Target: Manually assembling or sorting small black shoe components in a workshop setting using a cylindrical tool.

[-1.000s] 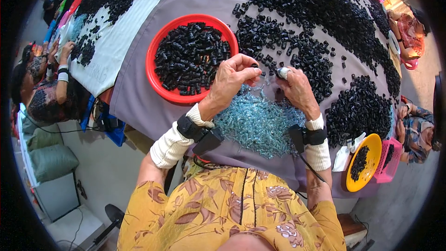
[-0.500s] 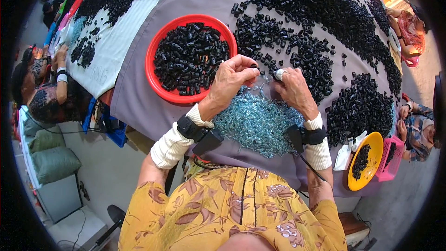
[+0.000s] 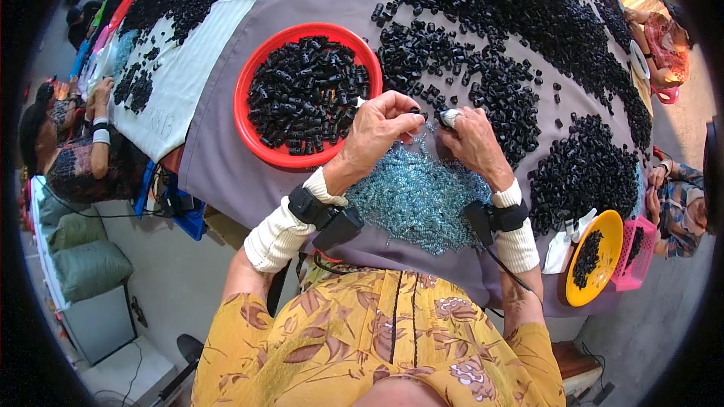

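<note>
Listing from the near edge of the table draped in grey-mauve cloth (image 3: 215, 162):

Left hand (image 3: 377, 128): thumb and forefinger pinched together on one small, black, hard-looking cylinder (image 3: 415, 111), held above the far side of the heap of coils. White knitted cuff and black strapped device at the wrist.

Right hand (image 3: 477, 139): just beside the left, apart from it; fingers curled inward, one fingertip in a white wrap (image 3: 450, 117). Whether it grips anything cannot be told; a dark bit shows by the wrap.

Heap of pale blue, glinting, small coil-like pieces (image 3: 418, 203): near edge of the table, below both hands; material uncertain.

Round, red, plastic-looking basin (image 3: 242, 109): toward the table's left edge, filled with black cylindrical pieces (image 3: 302, 90).

Loose black cylindrical parts (image 3: 581, 173): spread from beyond the hands to the far edge and along the right.

Round yellow dish (image 3: 614, 256): near right corner, a few black bits inside; pink openwork basket just beside it.

Handling, judged: cylinder light, stiff, smooth, probably slippery and apt to roll; best taken by its sides between thumb and fingertip, ends left free. Coils probably springy, light, prone to tangling; best lifted singly by one end.
</note>
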Motion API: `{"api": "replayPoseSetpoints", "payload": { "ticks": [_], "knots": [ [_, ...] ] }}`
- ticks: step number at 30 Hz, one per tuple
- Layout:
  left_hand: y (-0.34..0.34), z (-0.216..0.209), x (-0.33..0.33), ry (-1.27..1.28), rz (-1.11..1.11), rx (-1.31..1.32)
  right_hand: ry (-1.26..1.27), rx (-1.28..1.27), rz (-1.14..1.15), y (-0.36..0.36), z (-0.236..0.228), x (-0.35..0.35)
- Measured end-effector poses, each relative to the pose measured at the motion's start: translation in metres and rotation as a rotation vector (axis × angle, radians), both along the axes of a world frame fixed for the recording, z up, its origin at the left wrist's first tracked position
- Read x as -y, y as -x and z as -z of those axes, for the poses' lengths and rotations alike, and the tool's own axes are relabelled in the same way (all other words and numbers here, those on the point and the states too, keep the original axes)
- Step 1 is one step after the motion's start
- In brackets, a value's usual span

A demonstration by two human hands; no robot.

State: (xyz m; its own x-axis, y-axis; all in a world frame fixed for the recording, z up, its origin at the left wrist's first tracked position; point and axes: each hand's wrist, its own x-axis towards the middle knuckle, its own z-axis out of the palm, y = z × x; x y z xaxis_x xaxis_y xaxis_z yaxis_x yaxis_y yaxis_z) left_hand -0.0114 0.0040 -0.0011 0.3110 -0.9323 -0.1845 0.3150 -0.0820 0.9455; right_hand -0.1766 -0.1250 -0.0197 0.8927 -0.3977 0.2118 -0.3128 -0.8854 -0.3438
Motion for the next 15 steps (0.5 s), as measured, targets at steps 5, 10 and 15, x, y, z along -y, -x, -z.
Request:
{"api": "replayPoseSetpoints", "payload": {
  "ticks": [5,10,15],
  "knots": [
    [0.001,-0.001,0.001,0.004,0.008,-0.004,0.087,0.044,-0.059,-0.011,0.007,-0.003],
    [-0.001,-0.001,0.0,0.002,-0.002,0.015,-0.028,-0.057,-0.045,-0.002,0.0,0.002],
    [0.002,0.0,0.001,0.042,0.084,0.063,-0.465,0.156,-0.001,0.002,-0.035,-0.008]
  ]
}}
